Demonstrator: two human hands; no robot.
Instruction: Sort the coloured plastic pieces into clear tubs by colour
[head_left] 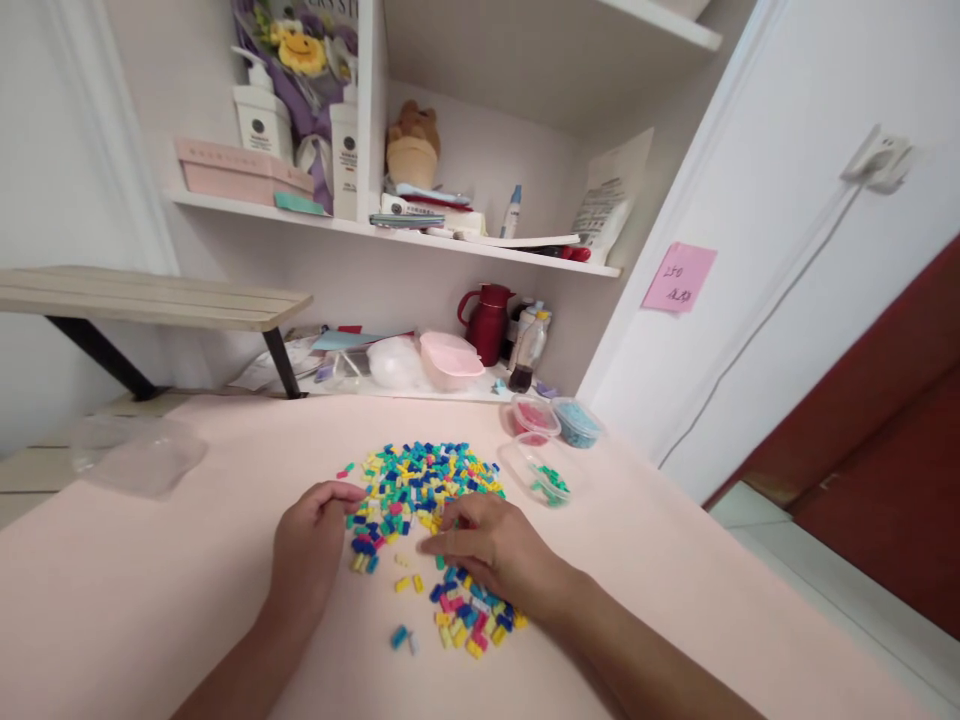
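Note:
A wide pile of small coloured toy bricks (427,470) in blue, yellow, green and pink lies on the pink table. At its left edge is my left hand (309,530), fingers curled together at the tips; whatever they may pinch is too small to make out. My right hand (506,550) hovers over the pile's right side, thumb and fingers apart, nothing visible between them. A smaller group of mixed bricks (480,620) sits below my right hand, partly covered by it. Two yellow bricks (409,583) and a blue brick (399,636) lie between my forearms.
Right of the pile stand a clear tub with green bricks (551,485), a tub of red bricks (535,416) and a tub of light-blue bricks (576,422). A clear plastic container (139,455) rests at the left. Behind are a wooden riser (150,298), a pink bowl (451,360) and a red jug (489,325).

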